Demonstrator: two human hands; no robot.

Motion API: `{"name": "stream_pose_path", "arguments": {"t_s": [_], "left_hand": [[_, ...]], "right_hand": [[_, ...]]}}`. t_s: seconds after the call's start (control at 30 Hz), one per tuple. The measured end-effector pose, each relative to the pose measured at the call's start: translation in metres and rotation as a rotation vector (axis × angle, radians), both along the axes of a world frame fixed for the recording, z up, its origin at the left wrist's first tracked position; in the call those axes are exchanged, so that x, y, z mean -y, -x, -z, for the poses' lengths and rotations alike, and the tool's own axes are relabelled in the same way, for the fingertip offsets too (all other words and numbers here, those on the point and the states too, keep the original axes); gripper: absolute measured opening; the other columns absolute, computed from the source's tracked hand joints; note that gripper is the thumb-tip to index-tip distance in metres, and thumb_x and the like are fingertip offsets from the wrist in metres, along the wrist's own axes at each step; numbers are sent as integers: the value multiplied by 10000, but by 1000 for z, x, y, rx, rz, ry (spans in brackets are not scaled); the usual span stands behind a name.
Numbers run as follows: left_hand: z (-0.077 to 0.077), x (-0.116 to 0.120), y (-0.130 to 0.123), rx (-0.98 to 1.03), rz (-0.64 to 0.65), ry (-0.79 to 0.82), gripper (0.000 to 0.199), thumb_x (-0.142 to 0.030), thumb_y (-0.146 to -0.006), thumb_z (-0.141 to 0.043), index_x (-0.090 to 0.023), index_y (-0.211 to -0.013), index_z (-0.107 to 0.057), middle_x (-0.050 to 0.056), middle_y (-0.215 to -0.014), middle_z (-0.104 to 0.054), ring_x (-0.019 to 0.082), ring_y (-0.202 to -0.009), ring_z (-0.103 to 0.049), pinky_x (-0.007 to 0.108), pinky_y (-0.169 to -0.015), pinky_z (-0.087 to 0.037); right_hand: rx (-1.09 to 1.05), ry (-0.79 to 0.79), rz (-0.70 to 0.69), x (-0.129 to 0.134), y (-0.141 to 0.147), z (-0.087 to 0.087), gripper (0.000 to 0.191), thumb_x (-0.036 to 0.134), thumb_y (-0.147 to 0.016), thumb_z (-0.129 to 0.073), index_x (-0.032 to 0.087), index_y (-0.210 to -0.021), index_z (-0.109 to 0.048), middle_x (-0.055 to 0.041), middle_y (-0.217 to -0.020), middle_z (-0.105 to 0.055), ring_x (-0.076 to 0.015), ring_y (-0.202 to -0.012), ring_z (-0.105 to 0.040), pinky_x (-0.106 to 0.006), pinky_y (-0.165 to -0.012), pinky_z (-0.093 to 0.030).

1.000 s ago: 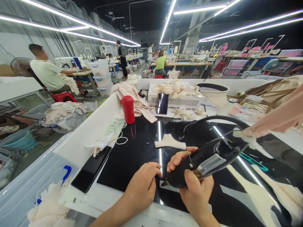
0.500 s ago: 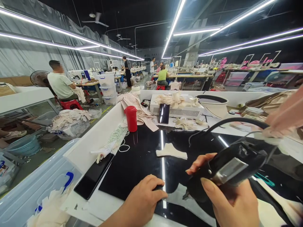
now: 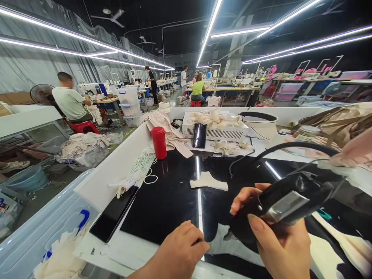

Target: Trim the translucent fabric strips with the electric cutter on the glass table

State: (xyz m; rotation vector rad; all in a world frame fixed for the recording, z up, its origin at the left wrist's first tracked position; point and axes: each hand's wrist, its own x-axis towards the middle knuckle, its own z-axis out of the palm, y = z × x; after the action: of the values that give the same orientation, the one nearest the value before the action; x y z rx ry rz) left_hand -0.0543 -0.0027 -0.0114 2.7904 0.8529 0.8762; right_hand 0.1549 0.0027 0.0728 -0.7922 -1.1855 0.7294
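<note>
Black-bodied, the tool [image 3: 286,205] in the right hand [image 3: 286,246], fingers wrapped around it, has shifted right, baring more grey sheet [image 3: 234,248] beside the left hand [image 3: 184,248], fingers curled, hold unclear.

There was just one red tumbler [image 3: 159,143] but two phones [image 3: 114,215] [image 3: 199,135], one left of it, one right. Three stacked bins [image 3: 129,110] sat way behind it, plus one handheld tool [image 3: 286,207] off to its right.
</note>
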Motion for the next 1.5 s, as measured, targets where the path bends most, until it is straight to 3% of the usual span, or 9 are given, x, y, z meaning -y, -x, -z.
{"name": "stream_pose_path", "arguments": {"t_s": [0.2, 0.4, 0.5, 0.7, 0.87, 1.03, 1.5], "left_hand": [[2, 1, -2, -39, 22, 36, 221, -42, -872, -533, -200, -960, -660, 24, -829, -635, 158, -781, -611, 330, -962, -533], [-36, -21, 5, -122, 70, 249, 181, -111, -983, -520, -200, -1078, -647, 45, -987, -675, 183, -946, -633, 355, -986, -527], [-45, -40, 6, -137, 170, 314, 226, -128, -986, -554, -207, -1197, -578, 55, -1161, -683, 214, -1142, -622, 464, -1156, -405], [-41, -58, -1, -152, 335, 483, 475, -201, -948, -666, -292, -1373, -474, 32, -1388, -615, 239, -1425, -440, 530, -1242, -265], [-42, -59, -8, -217, 346, 592, 663, -271, -860, -785, -311, -1430, -449, 31, -1439, -590, 253, -1482, -372, 571, -1258, -176], [-40, -63, -11, -235, 344, 603, 681, -323, -827, -814, -282, -1417, -476, 73, -1461, -575, 283, -1500, -340, 610, -1246, -149], [-42, -69, -14, -265, 349, 620, 743, -413, -801, -823, -282, -1428, -448, 47, -1489, -553, 298, -1519, -292, 619, -1251, -79]], "right_hand": [[-9, 2, 17, 0, -1, 2, 375, 259, -880, -723, 271, -1215, -554, -33, -888, -663, -189, -711, -681, -339, -628, -598], [-74, -31, 70, 0, 5, 1, 363, 272, -886, -724, 271, -1203, -547, -3, -856, -637, -164, -688, -640, -323, -612, -557], [-103, -56, 87, -2, 6, 0, 376, 282, -874, -744, 269, -1194, -546, 12, -854, -633, -150, -680, -634, -314, -613, -546], [-129, -69, 104, -2, 7, 1, 373, 281, -883, -740, 269, -1200, -544, 13, -866, -635, -142, -674, -630, -297, -583, -530], [-159, -81, 71, -1, 11, 3, 382, 282, -888, -740, 262, -1210, -536, 12, -880, -636, -133, -676, -632, -295, -595, -541], [-172, -92, 46, -3, 14, 6, 398, 285, -882, -753, 257, -1218, -542, 13, -892, -641, -126, -687, -644, -288, -615, -551], [-200, -88, 58, -13, 16, 13, 419, 288, -869, -764, 255, -1218, -534, 12, -896, -647, -125, -697, -644, -292, -656, -554]]}}
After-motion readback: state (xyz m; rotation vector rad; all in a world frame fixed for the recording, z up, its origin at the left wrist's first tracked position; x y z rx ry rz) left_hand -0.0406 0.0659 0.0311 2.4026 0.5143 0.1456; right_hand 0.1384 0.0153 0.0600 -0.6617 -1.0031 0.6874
